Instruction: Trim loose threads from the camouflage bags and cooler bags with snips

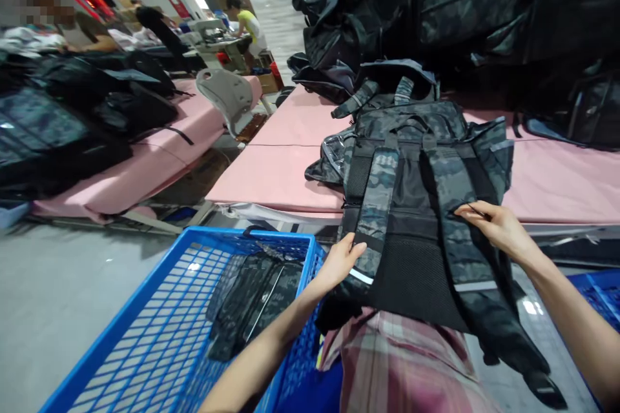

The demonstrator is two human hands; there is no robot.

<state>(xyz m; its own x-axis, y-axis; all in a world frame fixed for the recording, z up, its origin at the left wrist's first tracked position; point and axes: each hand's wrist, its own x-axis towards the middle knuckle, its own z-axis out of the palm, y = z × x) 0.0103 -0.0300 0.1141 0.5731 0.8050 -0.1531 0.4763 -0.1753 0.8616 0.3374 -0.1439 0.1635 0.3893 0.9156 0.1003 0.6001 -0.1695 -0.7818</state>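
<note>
A dark camouflage backpack (411, 239) lies back-side up, partly on the pink-covered table and partly over my lap. Its two padded shoulder straps face me, each with a pale reflective band. My left hand (343, 262) grips the edge of the left shoulder strap (380, 200), thumb on top. At the right shoulder strap (453, 187), the fingers of my right hand (496, 227) are pinched together on its edge; a thin dark bit shows between them, too small to identify. The lower end of the right strap hangs down beside my lap.
A blue plastic basket (188, 239) stands at my left with dark camouflage pieces (261, 297) inside. Many backpacks (469, 6) are piled along the table's (285, 174) back. More bags (58, 116) cover another table at left, by a grey chair (230, 97). Several people work beyond.
</note>
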